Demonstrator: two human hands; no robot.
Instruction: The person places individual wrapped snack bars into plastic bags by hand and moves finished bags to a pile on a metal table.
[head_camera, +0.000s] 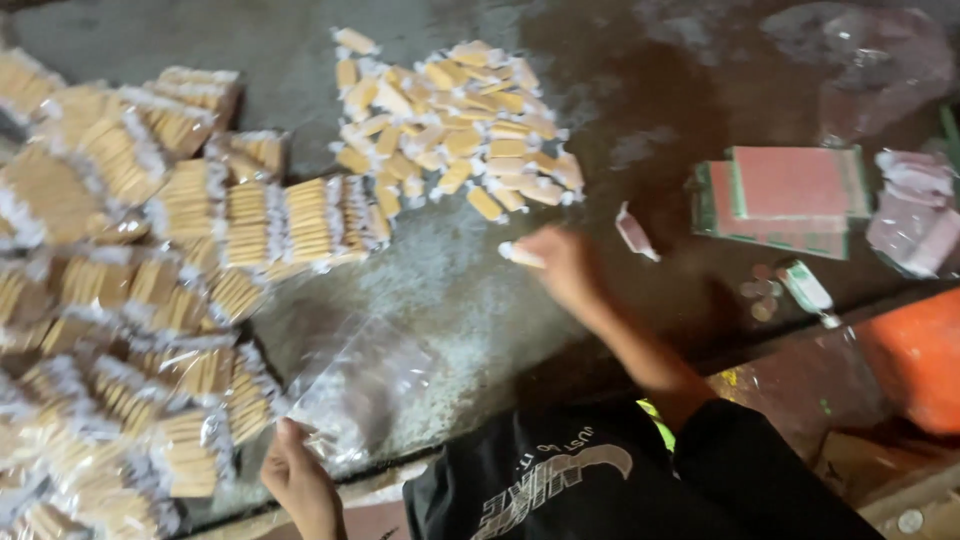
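- We are looking down at a dark grey floor (620, 60); it is carrying everything here and has paler, dusty patches in the middle.
- On the left, we are seeing a big heap of filled bags (120, 300), each one clear plastic and packed with rows of small yellow wrapped biscuits with white crimped ends.
- At the top centre a loose pile of single biscuits (455, 125) is lying spread on the floor, well apart from the filled bags.
- An empty clear plastic bag (355, 390) is lying open and wrinkled at the lower centre, shiny and see-through, just beside the heap.
- At the right, a stack of flat pink cards with green edges (785, 195) is resting near some pale pink packets (915, 205).
- Our left hand (300, 485) is gripping the near edge of the empty bag, with the fingers closed on the plastic.
- Our right hand (565, 265) is reaching toward the loose pile and is pinching one wrapped biscuit (522, 255) between the fingertips; this piece is yellow with a white end and is just below the pile.
- A small pink wrapper (636, 232) is lying just beside the right hand.
- Some coins (762, 295) are lying near the cards; they are blurred.
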